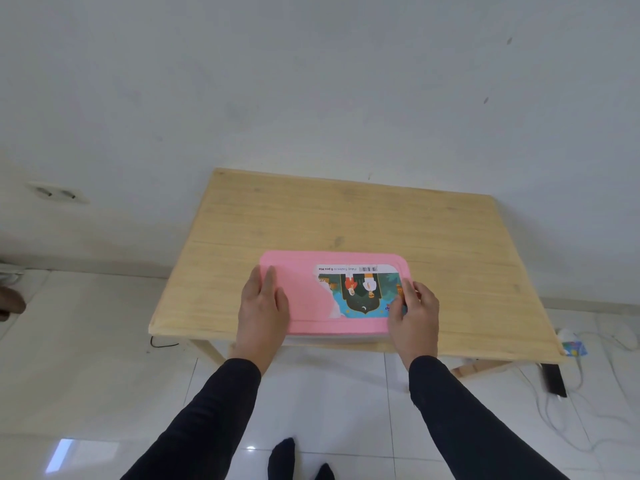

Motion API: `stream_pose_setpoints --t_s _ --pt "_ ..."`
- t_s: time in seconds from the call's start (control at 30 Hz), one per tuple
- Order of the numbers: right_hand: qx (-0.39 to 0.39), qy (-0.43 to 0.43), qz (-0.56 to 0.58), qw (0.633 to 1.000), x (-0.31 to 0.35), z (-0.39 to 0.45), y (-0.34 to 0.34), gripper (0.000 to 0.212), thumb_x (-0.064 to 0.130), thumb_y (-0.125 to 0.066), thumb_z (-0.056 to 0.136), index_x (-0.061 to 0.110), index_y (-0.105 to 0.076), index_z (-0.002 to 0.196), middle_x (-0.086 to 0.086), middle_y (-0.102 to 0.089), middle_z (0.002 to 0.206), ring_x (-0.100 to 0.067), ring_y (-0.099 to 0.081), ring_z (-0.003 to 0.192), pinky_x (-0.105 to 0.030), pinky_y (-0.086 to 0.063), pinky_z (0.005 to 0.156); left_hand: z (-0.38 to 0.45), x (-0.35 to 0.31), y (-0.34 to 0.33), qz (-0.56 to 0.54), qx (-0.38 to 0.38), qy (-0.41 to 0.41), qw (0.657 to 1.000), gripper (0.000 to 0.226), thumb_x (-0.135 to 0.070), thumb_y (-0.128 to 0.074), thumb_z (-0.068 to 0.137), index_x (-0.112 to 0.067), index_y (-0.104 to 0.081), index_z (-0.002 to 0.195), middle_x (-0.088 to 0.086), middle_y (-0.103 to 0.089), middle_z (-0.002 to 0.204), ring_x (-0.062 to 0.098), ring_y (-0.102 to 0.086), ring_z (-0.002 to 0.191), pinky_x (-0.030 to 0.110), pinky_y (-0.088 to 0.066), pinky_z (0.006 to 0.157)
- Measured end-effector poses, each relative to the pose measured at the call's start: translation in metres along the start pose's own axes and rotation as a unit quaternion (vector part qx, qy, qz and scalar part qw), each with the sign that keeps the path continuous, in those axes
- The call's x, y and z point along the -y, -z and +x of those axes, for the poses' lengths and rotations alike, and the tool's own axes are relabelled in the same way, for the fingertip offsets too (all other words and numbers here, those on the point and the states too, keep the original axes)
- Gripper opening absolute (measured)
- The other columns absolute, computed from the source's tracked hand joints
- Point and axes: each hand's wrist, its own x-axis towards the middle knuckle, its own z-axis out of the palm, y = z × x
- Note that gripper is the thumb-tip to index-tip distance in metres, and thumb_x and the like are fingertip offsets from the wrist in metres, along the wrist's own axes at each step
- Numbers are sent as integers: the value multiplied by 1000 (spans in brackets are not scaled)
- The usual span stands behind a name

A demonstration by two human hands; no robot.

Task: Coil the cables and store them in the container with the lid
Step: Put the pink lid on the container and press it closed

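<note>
Pink rectangular plastic lid (311, 299) with torn picture label, on container at near edge of pale wooden table (346, 220), left hand (264, 306) flat, fingers straight on lid's left end, right hand (414, 311) fingers loosely bent over lid's right edge

Pink lid (304, 299), smooth matt plastic, sits on a table (311, 220) of pale wood with a matt, visibly grained top. On the lid's right half there's a printed paper label (360, 292), its left edge torn ragged. Below the table, the floor (104, 358) is white tile, glossy, throwing back bright light spots. Behind the table the wall (311, 81) looks painted, matt, with faint smudges. Both arms wear black cloth sleeves (207, 420), soft and dull.
</note>
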Motion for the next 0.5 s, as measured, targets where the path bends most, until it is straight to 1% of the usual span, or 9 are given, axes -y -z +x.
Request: stream_pose_setpoints --t_s 0.07,0.17,0.2,0.27,0.37,0.5 --pt "4 2 -3 1000 1 0 1 34 3 -52 88 2 -55 122 -22 -52 122 -35 -46 115 -30 -40 89 1 -1 -1 -10 -1 12 1000 41 -14 -36 94 -5 -41 134 20 -41 138 36 -40 126 41 -36 106" --pt "12 7 -15 1000 1 0 0 37 2 -52 88 2 -52 125 -24 -50 125 -37 -48 116 -35 -43 93 3 -2 -2 -11 -11 8 1000 42 -14 -38 95 -6 -40 136 19 -38 143 33 -35 132 35 -31 110" --pt "18 10 -20 1000 0 -1 0 38 2 -51 88 2 -50 126 -24 -49 127 -37 -48 117 -34 -42 95 3 -2 -2 -16 -10 11 1000 43 -16 -38 96 -8 -39 138 17 -34 147 30 -32 135 31 -26 110" --pt "35 20 -22 999 -2 -3 0 41 3 -49 89 2 -46 130 -23 -46 131 -36 -47 119 -29 -35 96 2 -1 -2 -40 -9 27 999 43 -19 -39 96 -15 -39 139 12 -28 152 25 -28 139 25 -21 108" --pt "63 14 10 998 -4 -5 5 45 5 -46 91 8 -40 135 -18 -46 128 -30 -47 115 -24 -33 93 -1 1 -2 -92 -23 46 994 41 -21 -41 96 -22 -44 137 5 -28 153 20 -35 135 18 -22 104" --pt "70 0 41 997 -6 -9 10 46 7 -45 91 11 -40 137 -16 -46 129 -28 -50 114 -22 -35 90 -8 3 -4 -98 -31 54 993 40 -20 -42 96 -20 -45 136 5 -29 152 19 -37 134 15 -21 101"
